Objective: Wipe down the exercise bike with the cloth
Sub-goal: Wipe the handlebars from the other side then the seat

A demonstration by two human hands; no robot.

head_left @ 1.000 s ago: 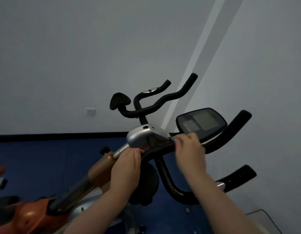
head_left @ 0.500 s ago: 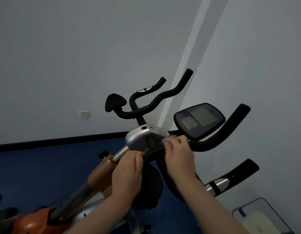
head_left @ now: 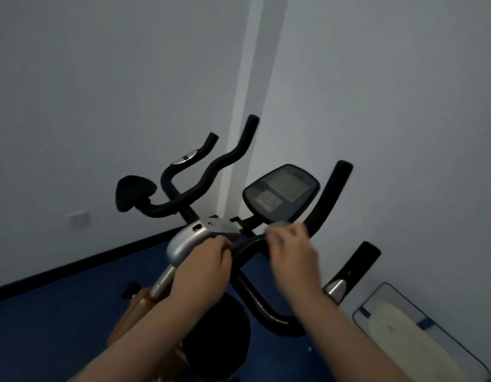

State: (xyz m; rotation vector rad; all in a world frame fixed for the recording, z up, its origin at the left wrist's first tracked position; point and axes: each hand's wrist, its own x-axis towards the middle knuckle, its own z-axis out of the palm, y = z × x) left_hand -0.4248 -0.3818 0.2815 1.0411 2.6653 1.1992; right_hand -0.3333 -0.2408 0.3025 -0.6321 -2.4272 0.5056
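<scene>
Right hand [head_left: 292, 255] blurred, fingers [head_left: 280, 235] curled over black handlebar [head_left: 249, 244] just below console [head_left: 281, 193]; small grey scrap at fingertips, likely the cloth [head_left: 278, 224], too smeared to confirm grip, so closure on it unclear. Left hand [head_left: 203, 268] closed around bike stem where silver housing [head_left: 189, 238] meets chrome post [head_left: 163, 282], fingers wrapped tight, knuckles toward the handlebar bend. Exercise bike [head_left: 225, 326] directly ahead and below both hands, filling centre of view. Black padded horn [head_left: 328, 199] rising right of right hand, just beside it; lower grip [head_left: 357, 268] with silver band further right and down. Second set of black bars [head_left: 211, 172] with round pad [head_left: 134, 194] behind, near wall. Console tilted, grey screen facing up. Dark round flywheel cover [head_left: 219, 337] under left forearm, partly hidden by it. Orange-brown frame section [head_left: 139, 301] mostly covered by left arm. Blue floor [head_left: 59, 321] beneath, black skirting along grey wall [head_left: 101, 78], wall socket [head_left: 79, 219] at left. Clear-edged tray [head_left: 420, 326] with pale contents at lower right, cut off by frame edge, contents not identifiable. Dim lighting, right hand detail lost to motion blur.
</scene>
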